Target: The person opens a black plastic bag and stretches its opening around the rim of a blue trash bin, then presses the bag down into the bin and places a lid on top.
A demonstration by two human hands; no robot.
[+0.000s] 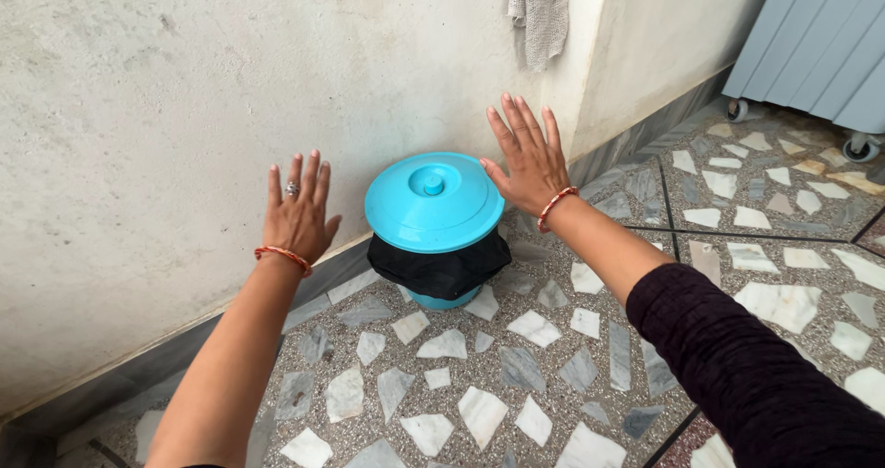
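Both hands are up in front of the camera, palms facing away, fingers spread wide. The left hand (297, 212) hovers out to the left with nothing in it, fully open, a ring on one finger and a red-orange bangle (284, 257) at the wrist. It sits well apart from the bin, with the rough plaster wall (166, 108) behind it.

Over on the other side, the right hand (527, 159) is just as open, fingers fanned and pointing up, empty too. Its thumb side comes just beside the right edge of the bin's lid; whether it touches cannot be told from this angle. A matching red bangle (556, 204) rings that wrist, and a dark sleeve (747, 357) covers the arm from the elbow back.

Between the two hands stands a small turquoise dustbin (442, 297), upright on the floor, tucked close against the foot of the wall. Its round turquoise lid (433, 201) is on, knob in the middle, tilted slightly toward the camera. A black bin liner (441, 267) bunches out under the lid and hangs over the rim, hiding most of the body.

The floor (516, 367) is a mosaic of marble chips in grey and white. A pale knitted cloth (539, 11) hangs on the wall corner above, and at top right a grey ribbed cabinet (820, 39) stands on castor wheels (862, 145).
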